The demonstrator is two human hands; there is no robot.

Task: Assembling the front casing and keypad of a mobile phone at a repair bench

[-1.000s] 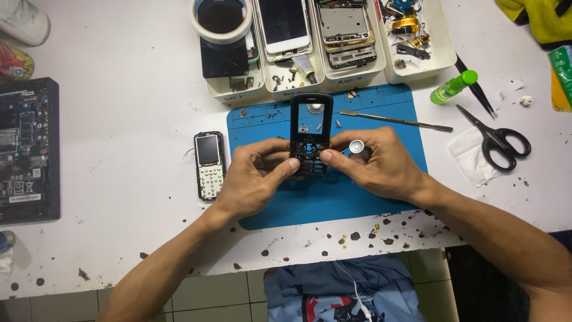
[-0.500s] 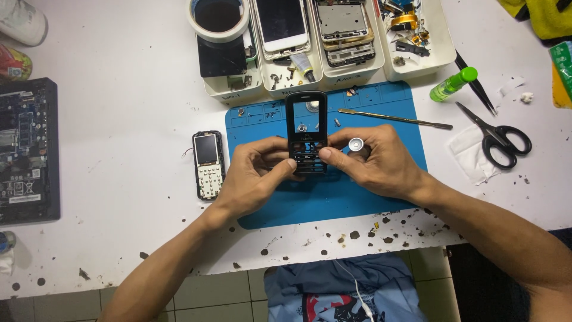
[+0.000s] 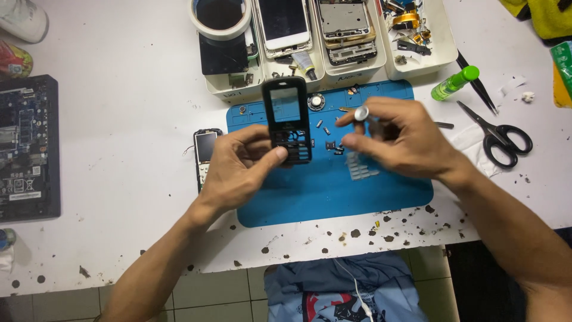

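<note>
My left hand (image 3: pixel 238 170) holds a black phone front frame (image 3: pixel 287 119) upright by its lower end, above the blue work mat (image 3: pixel 333 197). The frame's screen window and key openings are empty. My right hand (image 3: pixel 405 143) hovers to the right of the frame, apart from it, gripping a thin tool with a round silver cap (image 3: pixel 361 113). A translucent keypad sheet (image 3: pixel 362 167) lies on the mat below my right hand. Small loose parts (image 3: pixel 330 146) sit between the hands.
A small phone (image 3: pixel 205 149) lies left of the mat, partly behind my left hand. White trays (image 3: pixel 417 65) of phones and parts line the back, with a tape roll (image 3: pixel 220 18). Green bottle (image 3: pixel 454 83), tweezers (image 3: pixel 476 92), scissors (image 3: pixel 506 140) lie right; a circuit board (image 3: pixel 27 149) left.
My right hand has let go of the frame and moved right with the tool. The frame stays in my left hand alone, and the keypad sheet now lies on the mat.
</note>
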